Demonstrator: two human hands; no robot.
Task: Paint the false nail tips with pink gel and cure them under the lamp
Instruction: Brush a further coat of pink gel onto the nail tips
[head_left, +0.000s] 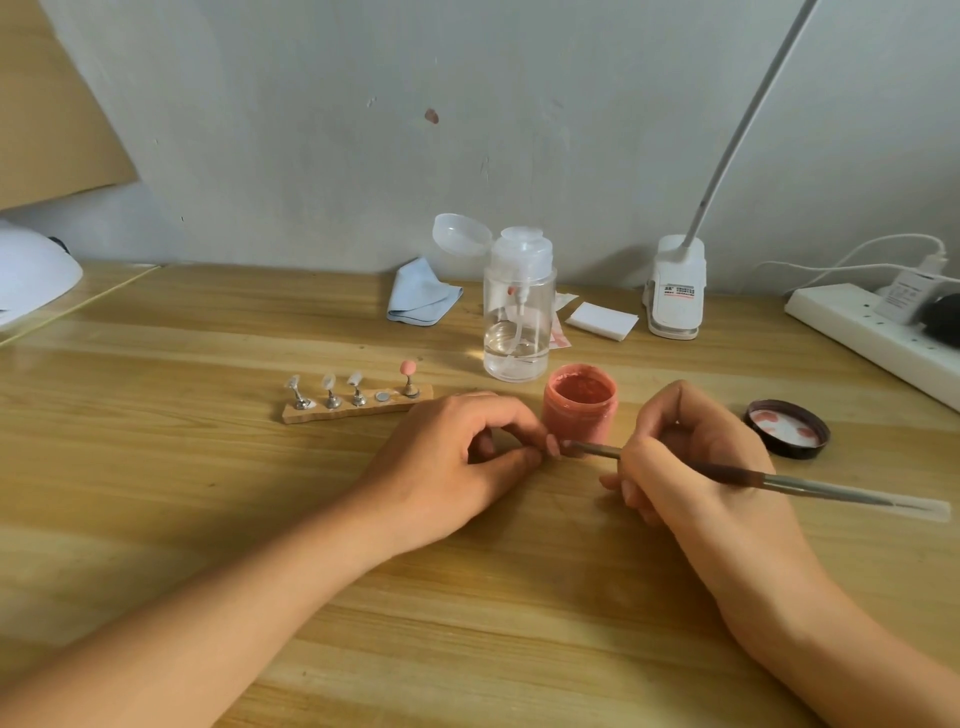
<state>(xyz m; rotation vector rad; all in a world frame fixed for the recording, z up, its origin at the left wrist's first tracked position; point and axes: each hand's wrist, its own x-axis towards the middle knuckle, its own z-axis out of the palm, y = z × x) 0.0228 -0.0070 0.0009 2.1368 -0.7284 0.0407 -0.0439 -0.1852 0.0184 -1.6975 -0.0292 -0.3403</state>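
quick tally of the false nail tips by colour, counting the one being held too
Clear tips, on the wooden stand: 3
Pink tip, on the stand: 1
Pinkish tip, pinched in the left hand, at the brush held by the right hand: 1
Total: 5

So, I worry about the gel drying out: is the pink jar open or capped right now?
Open. The pink gel jar stands upright with its mouth bare and gel visible inside; its dark lid lies inside-up, apart from it.
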